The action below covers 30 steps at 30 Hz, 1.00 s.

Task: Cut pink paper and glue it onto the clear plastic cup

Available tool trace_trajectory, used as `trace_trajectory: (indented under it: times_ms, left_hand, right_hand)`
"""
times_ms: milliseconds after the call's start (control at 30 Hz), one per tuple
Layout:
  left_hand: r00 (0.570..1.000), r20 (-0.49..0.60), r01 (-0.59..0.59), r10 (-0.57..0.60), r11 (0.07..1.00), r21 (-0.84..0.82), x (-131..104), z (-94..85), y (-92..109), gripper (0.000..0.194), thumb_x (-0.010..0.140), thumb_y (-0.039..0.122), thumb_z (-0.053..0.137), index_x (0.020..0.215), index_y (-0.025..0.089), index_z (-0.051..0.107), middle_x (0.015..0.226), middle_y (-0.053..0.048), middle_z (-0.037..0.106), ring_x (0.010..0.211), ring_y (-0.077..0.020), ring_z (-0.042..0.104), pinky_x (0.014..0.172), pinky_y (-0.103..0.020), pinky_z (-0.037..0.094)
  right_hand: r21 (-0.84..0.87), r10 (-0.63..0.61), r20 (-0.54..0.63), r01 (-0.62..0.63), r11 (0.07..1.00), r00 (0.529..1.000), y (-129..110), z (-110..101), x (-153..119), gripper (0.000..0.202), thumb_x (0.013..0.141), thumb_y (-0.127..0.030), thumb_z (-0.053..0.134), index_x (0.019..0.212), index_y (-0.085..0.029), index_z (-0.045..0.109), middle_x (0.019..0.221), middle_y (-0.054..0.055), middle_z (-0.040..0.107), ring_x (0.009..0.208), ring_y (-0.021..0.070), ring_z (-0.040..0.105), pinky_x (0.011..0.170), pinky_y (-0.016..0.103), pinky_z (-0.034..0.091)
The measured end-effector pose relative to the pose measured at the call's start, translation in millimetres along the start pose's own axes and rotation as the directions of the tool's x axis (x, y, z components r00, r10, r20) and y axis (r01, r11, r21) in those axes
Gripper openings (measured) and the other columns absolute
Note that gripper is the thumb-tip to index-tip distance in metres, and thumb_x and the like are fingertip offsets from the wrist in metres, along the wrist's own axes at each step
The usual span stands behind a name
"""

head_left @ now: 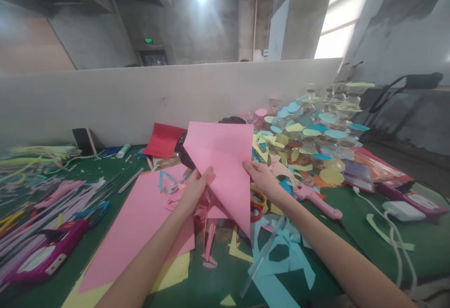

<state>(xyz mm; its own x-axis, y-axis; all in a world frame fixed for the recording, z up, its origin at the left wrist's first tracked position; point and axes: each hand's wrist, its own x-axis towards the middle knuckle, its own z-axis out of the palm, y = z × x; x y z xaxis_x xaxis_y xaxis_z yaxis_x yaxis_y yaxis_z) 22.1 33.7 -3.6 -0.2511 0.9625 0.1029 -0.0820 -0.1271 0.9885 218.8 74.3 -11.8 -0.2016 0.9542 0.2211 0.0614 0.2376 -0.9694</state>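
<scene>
A sheet of pink paper [225,153] is held up in front of me, tilted, with one pointed corner hanging down. My left hand [198,184] pinches its lower left edge between thumb and fingers. On the opposite edge, my right hand [260,176] grips the same sheet. Beneath my left forearm lies a larger pink sheet [140,219] on top of yellow paper [172,273]. Pink paper scraps [210,244] sit below the raised sheet. Scissors with yellow and red handles [258,200] show beside my right hand, partly hidden.
Blue paper offcuts [281,251] lie at the front right near a pink glue gun [318,200]. Many paper-topped clear cups [316,134] crowd the back right. Pipe cleaners [38,158], a phone [84,141] and a purple device [49,251] occupy the left. A white partition [140,97] stands behind.
</scene>
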Motion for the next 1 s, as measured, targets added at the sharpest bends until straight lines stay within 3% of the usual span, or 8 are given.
trace_trajectory:
  times_ms: [133,233,333,500,600,733,1000]
  left_hand:
    - [0.998,0.029,0.053,-0.059,0.985,0.164,-10,2.8,3,0.038,0.069,0.043,0.078,0.087,0.013,0.064,0.045,0.003,0.054,0.028,-0.0105,0.042,0.026,-0.021,0.031]
    - [0.996,0.049,0.056,-0.069,0.973,0.226,-11,-0.1,4,0.042,0.071,0.048,0.075,0.092,0.012,0.065,0.054,0.000,0.061,0.032,-0.0105,0.047,0.028,-0.020,0.034]
    - [0.994,0.093,0.042,-0.058,0.985,0.170,-9,-2.5,1,0.047,0.072,0.049,0.074,0.098,0.012,0.066,0.066,-0.005,0.068,0.040,-0.0114,0.054,0.035,-0.021,0.041]
    - [0.995,0.091,-0.034,0.033,0.999,0.005,-3,-1.7,-6,0.050,0.067,0.044,0.080,0.102,0.011,0.067,0.082,-0.010,0.074,0.072,-0.0216,0.069,0.063,-0.029,0.055]
    - [0.996,0.093,0.013,-0.010,0.999,-0.037,-4,0.1,-6,0.050,0.065,0.044,0.081,0.101,0.011,0.068,0.082,-0.010,0.074,0.072,-0.0223,0.069,0.064,-0.029,0.055]
    - [0.978,0.200,0.083,-0.059,0.990,-0.111,-10,4.4,-2,0.049,0.068,0.042,0.080,0.104,0.011,0.067,0.097,-0.013,0.075,0.079,-0.0223,0.071,0.070,-0.030,0.055]
    - [0.950,0.293,0.146,-0.110,0.984,-0.105,-19,11.5,3,0.059,0.070,0.040,0.079,0.119,0.011,0.063,0.112,-0.016,0.073,0.091,-0.0252,0.071,0.078,-0.033,0.057]
  right_hand:
    - [0.060,0.024,0.019,-0.025,0.998,1.000,6,1,0,0.050,0.082,-0.067,0.052,0.070,-0.019,0.058,0.063,-0.001,0.059,0.056,0.0142,0.050,0.055,0.027,0.038]
    - [0.092,0.041,0.027,-0.043,0.995,0.999,7,1,1,0.051,0.082,-0.068,0.054,0.071,-0.019,0.062,0.066,0.001,0.064,0.059,0.0159,0.055,0.058,0.027,0.041]
    - [0.111,0.062,0.034,-0.065,0.992,0.998,5,0,1,0.052,0.080,-0.069,0.055,0.069,-0.019,0.063,0.065,0.003,0.065,0.061,0.0180,0.057,0.058,0.028,0.043]
    - [0.141,0.071,0.049,-0.077,0.987,0.996,2,1,0,0.053,0.079,-0.070,0.056,0.069,-0.019,0.064,0.068,0.004,0.067,0.062,0.0192,0.060,0.061,0.030,0.046]
    - [0.184,0.057,0.055,-0.066,0.981,0.997,2,2,-1,0.052,0.079,-0.070,0.056,0.072,-0.019,0.065,0.070,0.004,0.068,0.065,0.0195,0.061,0.062,0.030,0.047]
    - [0.273,0.047,0.056,-0.060,0.960,0.997,4,3,-1,0.050,0.079,-0.069,0.058,0.076,-0.019,0.066,0.070,0.002,0.068,0.063,0.0186,0.060,0.062,0.031,0.047]
    - [0.395,0.111,0.042,-0.118,0.911,0.993,-11,7,-5,0.051,0.072,-0.066,0.066,0.084,-0.017,0.069,0.080,0.005,0.073,0.071,0.0203,0.066,0.069,0.033,0.051]
